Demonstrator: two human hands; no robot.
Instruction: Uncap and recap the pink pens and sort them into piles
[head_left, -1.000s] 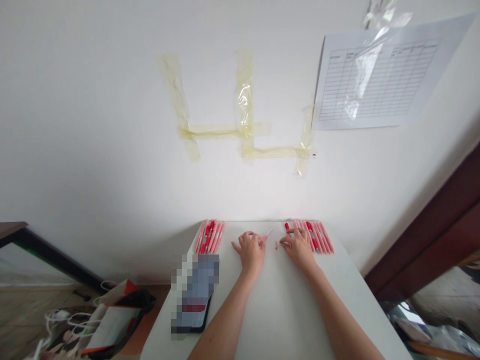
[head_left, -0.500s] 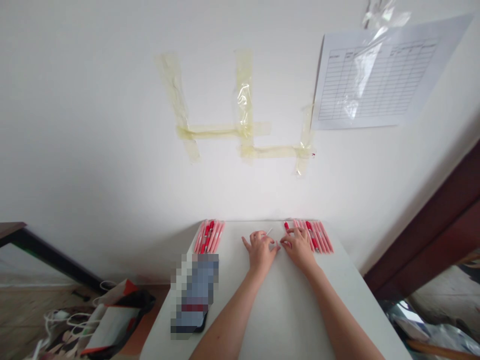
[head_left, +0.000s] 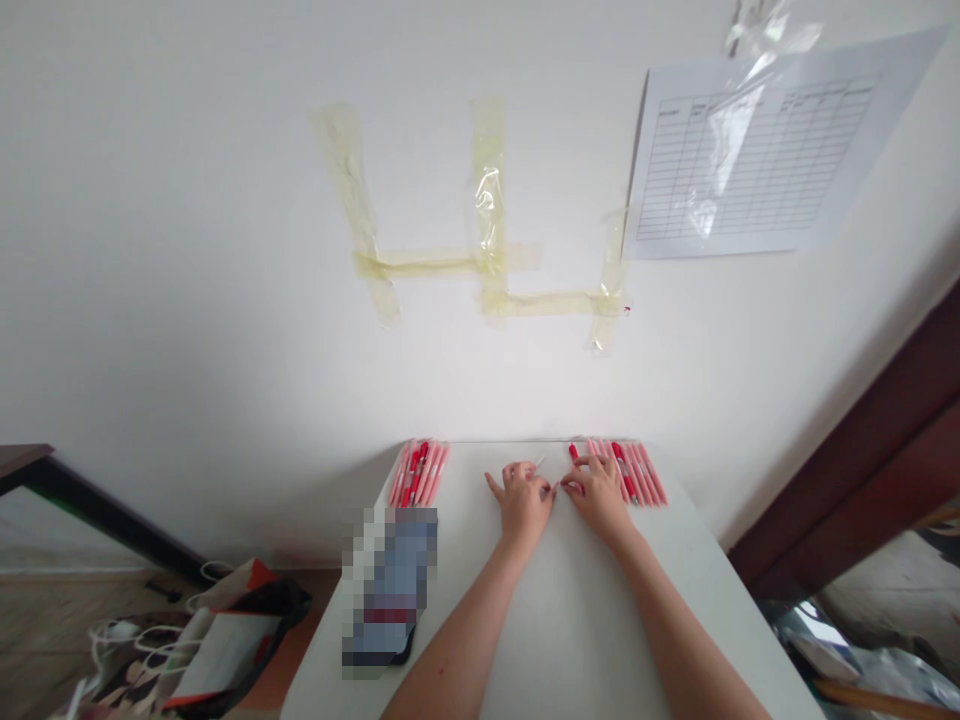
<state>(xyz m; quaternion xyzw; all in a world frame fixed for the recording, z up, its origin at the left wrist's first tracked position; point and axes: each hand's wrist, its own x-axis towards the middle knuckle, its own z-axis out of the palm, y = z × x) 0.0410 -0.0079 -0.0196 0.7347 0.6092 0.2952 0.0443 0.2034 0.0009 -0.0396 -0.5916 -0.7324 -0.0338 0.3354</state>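
The left hand's (head_left: 523, 500) grip is narrow, thumb and finger almost together; whether anything sits in it is too small to tell. A white stick (head_left: 539, 462) shows only its end just beyond those fingers, the rest hidden. The right hand (head_left: 598, 492) faces it, fingertips drawn in close—its hold unclear too—and covers the lower part of a red pen (head_left: 574, 451). Both hands are low over the tabletop (head_left: 577, 610), forearms angling inward. Right-hand pens (head_left: 651, 475) lie beside the right hand; left-hand pens (head_left: 420, 475) sit well apart, above a pixelated phone (head_left: 390, 585).
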